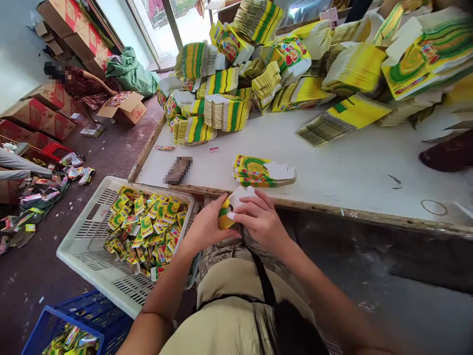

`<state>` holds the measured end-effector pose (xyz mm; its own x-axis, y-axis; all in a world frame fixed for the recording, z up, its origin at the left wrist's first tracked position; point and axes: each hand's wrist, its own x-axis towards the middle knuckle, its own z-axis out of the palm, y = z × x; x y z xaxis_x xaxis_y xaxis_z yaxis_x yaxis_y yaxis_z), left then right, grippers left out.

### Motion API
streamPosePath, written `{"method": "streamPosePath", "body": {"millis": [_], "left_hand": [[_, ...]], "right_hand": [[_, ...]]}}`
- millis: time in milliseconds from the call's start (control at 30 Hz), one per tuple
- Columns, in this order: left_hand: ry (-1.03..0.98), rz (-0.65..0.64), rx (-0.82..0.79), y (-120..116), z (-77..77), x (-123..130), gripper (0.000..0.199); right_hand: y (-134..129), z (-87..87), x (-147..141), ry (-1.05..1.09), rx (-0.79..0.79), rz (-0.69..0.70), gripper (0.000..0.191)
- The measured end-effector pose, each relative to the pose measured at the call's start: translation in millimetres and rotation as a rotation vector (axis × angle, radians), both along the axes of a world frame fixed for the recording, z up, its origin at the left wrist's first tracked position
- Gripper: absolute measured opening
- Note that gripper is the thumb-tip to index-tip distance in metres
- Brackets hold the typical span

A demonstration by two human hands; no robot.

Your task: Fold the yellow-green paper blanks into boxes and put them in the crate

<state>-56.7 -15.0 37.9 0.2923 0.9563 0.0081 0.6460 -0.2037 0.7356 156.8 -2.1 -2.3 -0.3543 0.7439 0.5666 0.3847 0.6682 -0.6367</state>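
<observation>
Over my lap, just in front of the table edge, my left hand (206, 225) is closed around the side of a small yellow-and-green carton (224, 220). Fingers of my right hand (265, 220) are pressed against the carton's white end flaps, which stick up between both hands. Part of the carton is hidden by the fingers. Just beyond the hands, a short stack of flat cartons (254, 171) lies on the white table (343, 182). At my left, a white plastic crate (84, 217) holds many small yellow cartons (146, 224).
Bundles of flat cartons (226, 112) are heaped along the table's far side. A blurred brown object (179, 170) lies near the left corner. A blue crate (111, 315) stands at lower left. Another person (88, 88) is beside an open cardboard box (127, 111).
</observation>
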Motion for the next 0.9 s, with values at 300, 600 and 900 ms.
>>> {"method": "streamPosePath", "body": {"millis": [300, 600, 900], "left_hand": [[0.046, -0.084, 0.218, -5, -36.8, 28, 0.077], [0.074, 0.014, 0.095, -4, -46.2, 25, 0.054], [0.16, 0.119, 0.282, -5, -45.8, 20, 0.057]], "right_hand": [[0, -27.1, -28, 0.635, -0.908, 0.122, 0.054], [-8, -31.8, -31, 0.46, -0.654, 0.135, 0.068], [-5, -30.3, -18, 0.278, -0.323, 0.028, 0.039]]}}
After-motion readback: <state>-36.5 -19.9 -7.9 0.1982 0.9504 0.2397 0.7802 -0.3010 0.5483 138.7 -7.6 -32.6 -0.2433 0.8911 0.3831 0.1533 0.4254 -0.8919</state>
